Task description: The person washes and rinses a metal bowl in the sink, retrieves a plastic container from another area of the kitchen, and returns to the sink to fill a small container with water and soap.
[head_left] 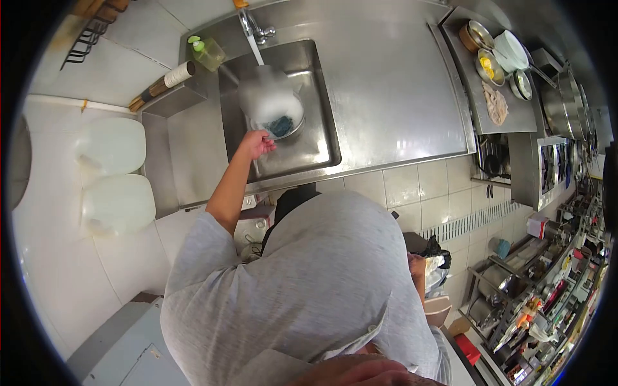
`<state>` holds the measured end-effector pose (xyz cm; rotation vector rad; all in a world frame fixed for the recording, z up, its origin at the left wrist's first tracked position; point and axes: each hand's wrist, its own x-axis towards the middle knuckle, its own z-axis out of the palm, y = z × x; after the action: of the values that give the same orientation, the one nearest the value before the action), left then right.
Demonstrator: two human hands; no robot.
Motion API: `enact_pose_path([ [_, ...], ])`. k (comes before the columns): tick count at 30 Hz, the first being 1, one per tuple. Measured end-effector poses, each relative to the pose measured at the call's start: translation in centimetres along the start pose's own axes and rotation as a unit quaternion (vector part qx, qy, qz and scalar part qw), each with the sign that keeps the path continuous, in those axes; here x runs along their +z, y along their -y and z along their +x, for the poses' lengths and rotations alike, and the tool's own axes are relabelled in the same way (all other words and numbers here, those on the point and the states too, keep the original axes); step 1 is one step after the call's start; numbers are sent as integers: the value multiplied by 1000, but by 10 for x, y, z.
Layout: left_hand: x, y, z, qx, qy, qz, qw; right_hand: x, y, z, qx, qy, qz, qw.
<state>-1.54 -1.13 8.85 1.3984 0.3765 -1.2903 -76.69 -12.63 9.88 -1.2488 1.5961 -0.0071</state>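
Observation:
In the steel sink (331, 138) a round metal bowl (300, 119) holds white suds and a dark blue-green scouring pad (280, 127). My left hand (259, 145) is at the bowl's near rim, fingers curled in; whether it grips the rim or anything small I cannot make out. Above, a faucet (246, 24) runs a stream of water (255, 50) toward the bowl. A blurred patch hides the bowl's far part. Down by my right side, my right hand (417, 264) is partly covered by my shirt, and its fingers do not show clearly.
A soap pump bottle (209, 54) and a stick bundle (163, 85) stand left of the sink. Two whitish jugs (119, 202) are at far left. The steel counter (393, 96) extends right to bowls, a pot (563, 106) and a cloth (495, 104). A black bag (440, 254) is behind me.

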Motion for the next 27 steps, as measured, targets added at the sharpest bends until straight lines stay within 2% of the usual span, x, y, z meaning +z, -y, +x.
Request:
enact_pose_path([
  [5,8,-24,-28,38,-25,12,999,1,11,17,-14,7,-23,1000],
  [10,-3,-42,-32,53,-27,-19,998,-3,-8,35,-61,17,-33,997],
  [13,-5,-44,-32,73,1,-43,996,-9,-1,21,41,-14,24,999],
  [14,-1,-45,-38,74,-2,-36,997,-9,0,21,116,-19,87,989],
  [19,-17,-55,-34,61,27,-10,998,-12,2,1,117,-42,67,990],
  [23,-1,-63,-53,59,-24,23,998,-6,-16,-5,121,-34,99,987],
  [27,-4,-69,-55,53,-6,26,998,4,-35,-10,137,-27,93,986],
])
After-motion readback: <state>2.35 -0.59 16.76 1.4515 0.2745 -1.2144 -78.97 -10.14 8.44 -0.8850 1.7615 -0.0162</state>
